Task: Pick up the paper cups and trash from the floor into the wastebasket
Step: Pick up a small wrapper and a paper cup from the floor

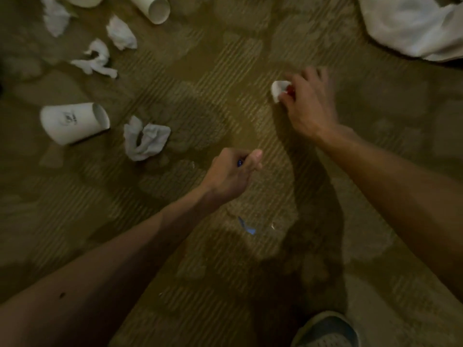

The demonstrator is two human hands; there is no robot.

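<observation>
the right hand (309,106) is low over the carpet (225,71). its fingers are curled around a small white scrap (277,89), and something red shows beside the scrap. the red part is mostly hidden under the fingers, so i cannot tell what it is. the blur does not let me say if the scrap touches the floor. the left hand (233,175) is nearer to the person and clenched, with a small blue thing (239,163) pinched between the thumb and the fingers. only a little of it shows.

the other trash lies on the carpet at the left, well apart from both hands. one paper cup (72,122) lies on its side, with a dark print on its wall and its mouth towards the right. just beside it is a crumpled tissue (146,139). at the top edge a second paper cup (154,7) lies on its side too. near it are a tissue ball (121,33), a twisted tissue (96,60) and a corner tissue (55,16).

a blue scrap (246,226) lies on the carpet between the two forearms. a white sheet (411,23) of cloth or plastic fills the top right corner. a shoe (325,331) is at the bottom edge.
</observation>
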